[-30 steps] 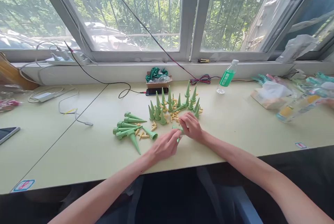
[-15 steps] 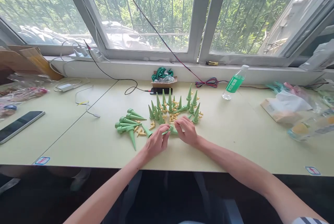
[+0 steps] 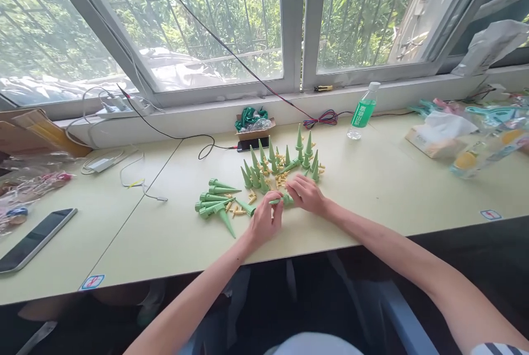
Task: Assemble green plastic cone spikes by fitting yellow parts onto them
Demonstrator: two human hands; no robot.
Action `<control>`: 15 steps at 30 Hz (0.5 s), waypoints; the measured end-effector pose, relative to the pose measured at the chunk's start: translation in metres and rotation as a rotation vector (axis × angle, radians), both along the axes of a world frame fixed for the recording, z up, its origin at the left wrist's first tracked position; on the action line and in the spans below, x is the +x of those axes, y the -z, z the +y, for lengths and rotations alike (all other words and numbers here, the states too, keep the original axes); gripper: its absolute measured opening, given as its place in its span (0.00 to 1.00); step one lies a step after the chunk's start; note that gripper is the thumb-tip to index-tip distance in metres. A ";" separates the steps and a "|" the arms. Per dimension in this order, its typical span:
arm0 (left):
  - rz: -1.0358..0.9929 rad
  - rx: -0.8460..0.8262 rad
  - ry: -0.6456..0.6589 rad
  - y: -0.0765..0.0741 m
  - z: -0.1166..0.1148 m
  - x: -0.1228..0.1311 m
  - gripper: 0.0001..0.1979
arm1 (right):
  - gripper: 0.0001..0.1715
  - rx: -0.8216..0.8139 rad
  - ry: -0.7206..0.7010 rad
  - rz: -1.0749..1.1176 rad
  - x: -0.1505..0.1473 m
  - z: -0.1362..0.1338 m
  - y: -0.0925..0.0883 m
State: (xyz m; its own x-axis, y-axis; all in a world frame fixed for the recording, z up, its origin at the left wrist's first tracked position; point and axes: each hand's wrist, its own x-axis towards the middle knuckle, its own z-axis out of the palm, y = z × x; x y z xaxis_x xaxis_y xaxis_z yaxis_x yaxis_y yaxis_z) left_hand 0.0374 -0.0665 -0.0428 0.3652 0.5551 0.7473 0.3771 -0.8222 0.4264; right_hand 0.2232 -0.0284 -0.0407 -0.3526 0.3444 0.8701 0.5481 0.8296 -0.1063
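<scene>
My left hand (image 3: pixel 266 218) is closed in a pinch on a green plastic watering spike (image 3: pixel 286 199), held low over the table. My right hand (image 3: pixel 308 194) is beside its collar end, fingers curled together; what they grip is hidden behind them. Past my hands, several green spikes (image 3: pixel 271 151) stand upright on their caps, with small yellow valve pieces (image 3: pixel 282 178) among and on them. To the left of my left hand lies a loose pile of green spikes (image 3: pixel 212 198), pointing mostly right, with more yellow pieces (image 3: pixel 237 211) beside it.
Behind the spikes are a small cardboard box (image 3: pixel 255 133) and a dark phone (image 3: pixel 253 144) on a cable. A green-labelled bottle (image 3: pixel 363 112) and a tissue box (image 3: pixel 432 144) stand on the right. Another phone (image 3: pixel 37 240) lies at the left, near a white cable (image 3: pixel 144 189).
The camera view has tilted and shifted, so the table appears slanted. Both hands stay together at the same spike, with only slight finger movement.
</scene>
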 end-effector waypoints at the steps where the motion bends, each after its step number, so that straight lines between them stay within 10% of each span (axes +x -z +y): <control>1: -0.013 -0.008 -0.010 -0.001 0.000 0.001 0.07 | 0.07 -0.001 0.003 -0.004 0.001 0.000 0.000; 15: -0.109 -0.089 -0.143 -0.004 0.004 0.007 0.08 | 0.06 -0.085 -0.070 0.040 0.004 -0.005 0.004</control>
